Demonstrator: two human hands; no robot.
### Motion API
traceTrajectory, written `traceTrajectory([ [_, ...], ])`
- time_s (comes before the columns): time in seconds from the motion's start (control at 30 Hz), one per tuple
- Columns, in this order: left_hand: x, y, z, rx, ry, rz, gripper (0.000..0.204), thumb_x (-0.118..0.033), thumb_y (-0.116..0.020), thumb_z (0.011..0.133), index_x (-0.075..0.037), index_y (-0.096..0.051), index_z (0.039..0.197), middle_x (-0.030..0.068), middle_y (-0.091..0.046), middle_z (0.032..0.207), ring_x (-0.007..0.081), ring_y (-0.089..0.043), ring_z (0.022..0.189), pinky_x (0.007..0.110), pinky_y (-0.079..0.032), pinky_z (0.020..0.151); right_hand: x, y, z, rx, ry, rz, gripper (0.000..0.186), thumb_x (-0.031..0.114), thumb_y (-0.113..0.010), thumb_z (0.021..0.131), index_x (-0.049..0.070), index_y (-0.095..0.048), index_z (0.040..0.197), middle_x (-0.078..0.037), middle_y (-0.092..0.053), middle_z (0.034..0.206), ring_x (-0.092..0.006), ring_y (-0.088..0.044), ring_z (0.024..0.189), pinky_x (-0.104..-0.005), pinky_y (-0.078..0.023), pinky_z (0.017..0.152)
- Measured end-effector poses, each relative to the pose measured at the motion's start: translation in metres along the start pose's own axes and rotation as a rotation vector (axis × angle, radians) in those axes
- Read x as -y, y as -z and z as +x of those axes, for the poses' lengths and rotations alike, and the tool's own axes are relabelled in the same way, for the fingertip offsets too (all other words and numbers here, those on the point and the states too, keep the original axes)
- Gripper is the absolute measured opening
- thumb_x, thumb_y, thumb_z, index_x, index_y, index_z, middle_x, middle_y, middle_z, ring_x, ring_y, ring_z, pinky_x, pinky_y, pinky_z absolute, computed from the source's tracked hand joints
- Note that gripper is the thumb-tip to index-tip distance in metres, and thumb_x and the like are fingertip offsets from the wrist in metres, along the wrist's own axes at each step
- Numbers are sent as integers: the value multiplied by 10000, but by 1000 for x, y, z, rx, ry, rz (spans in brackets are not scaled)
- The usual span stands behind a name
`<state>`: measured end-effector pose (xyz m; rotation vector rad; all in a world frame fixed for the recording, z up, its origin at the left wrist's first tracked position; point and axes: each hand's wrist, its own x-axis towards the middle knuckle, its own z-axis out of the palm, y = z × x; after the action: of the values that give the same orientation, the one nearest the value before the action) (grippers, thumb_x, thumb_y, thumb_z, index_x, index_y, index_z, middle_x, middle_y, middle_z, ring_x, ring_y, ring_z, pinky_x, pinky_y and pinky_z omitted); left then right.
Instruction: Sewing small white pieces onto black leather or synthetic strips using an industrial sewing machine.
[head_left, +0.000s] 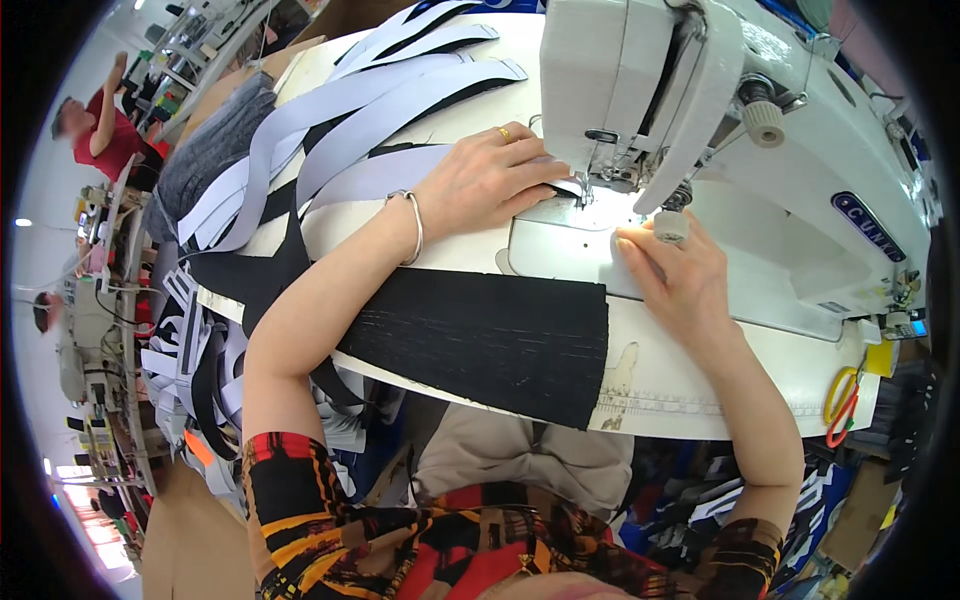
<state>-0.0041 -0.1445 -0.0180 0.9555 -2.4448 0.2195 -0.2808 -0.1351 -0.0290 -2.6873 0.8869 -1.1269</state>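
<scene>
A white sewing machine (640, 90) stands in front of me, its presser foot (584, 192) over a bright metal plate (560, 248). Just left of the foot, my left hand (490, 178) is closed on the end of a light grey fabric strip (375, 177) with a black underside. A ring and a bangle are on that hand and wrist. To the right of the needle, my right hand (685, 270) has its thumb and fingertips pinched together, low over the plate; what they hold, if anything, is too small to make out.
A black fabric panel (480, 340) lies along the table's front edge. More grey and black strips (400, 95) spread over the left side, beside a dark grey roll (215, 130). Orange-handled scissors (842, 408) sit at the right edge. Another person (105, 135) is far left.
</scene>
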Motion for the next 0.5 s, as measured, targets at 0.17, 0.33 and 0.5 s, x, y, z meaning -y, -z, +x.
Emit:
traceTrajectory([
  [0.17,0,0,-6,3,21,11,259,-176,-729,841,-139,-714,1097,14,-682,1027,221,-628,984,345,-559,832,5,-1,0,8,-10,5,135,121,-745,823,44,-653,762,-46,-547,763,-222,-556,718,-364,-473,584],
  [0.33,-5,2,-6,-18,-52,-44,251,-188,-741,830,-148,-714,1075,-9,-690,1140,208,-637,975,340,-555,827,3,0,-2,40,-38,-9,92,123,-743,828,48,-692,812,-42,-554,768,-222,-554,712,-355,-471,586],
  [0.5,-3,4,-9,-37,-98,-100,290,-192,-756,818,-142,-710,1100,13,-689,1126,229,-645,955,348,-550,819,3,3,2,48,-33,-4,79,121,-742,835,75,-742,899,-40,-578,788,-223,-557,718,-354,-469,595],
])
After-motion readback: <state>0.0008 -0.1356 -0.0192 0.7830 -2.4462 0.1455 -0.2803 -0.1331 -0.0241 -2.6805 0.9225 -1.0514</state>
